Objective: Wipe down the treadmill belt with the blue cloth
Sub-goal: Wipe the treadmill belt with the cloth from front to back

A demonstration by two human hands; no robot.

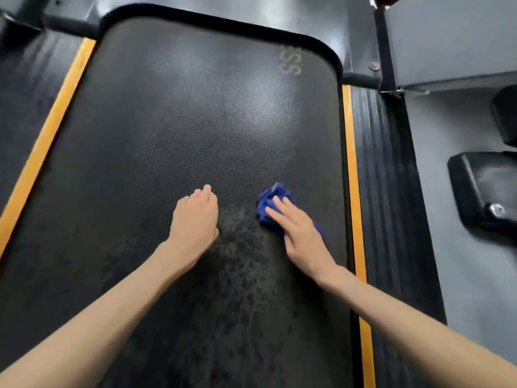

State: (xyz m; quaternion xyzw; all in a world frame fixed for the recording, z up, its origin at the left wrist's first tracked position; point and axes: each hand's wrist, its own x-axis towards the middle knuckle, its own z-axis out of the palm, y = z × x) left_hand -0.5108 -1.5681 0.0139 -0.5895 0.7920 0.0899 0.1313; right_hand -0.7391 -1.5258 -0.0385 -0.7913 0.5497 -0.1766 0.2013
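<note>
Right hand (300,236) flat, fingers straight, pressing cloth (270,204) on belt (179,113) | left hand (194,219) relaxed, holding nothing, on belt | wet patch (240,247) between hands

black padded equipment (482,186) stands on grey floor (453,270).

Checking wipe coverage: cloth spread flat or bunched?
Bunched: the blue cloth is a crumpled wad under the right hand, fingers straight.

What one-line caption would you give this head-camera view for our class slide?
Right hand presses a bunched blue cloth onto the treadmill belt, left hand alongside.
</note>
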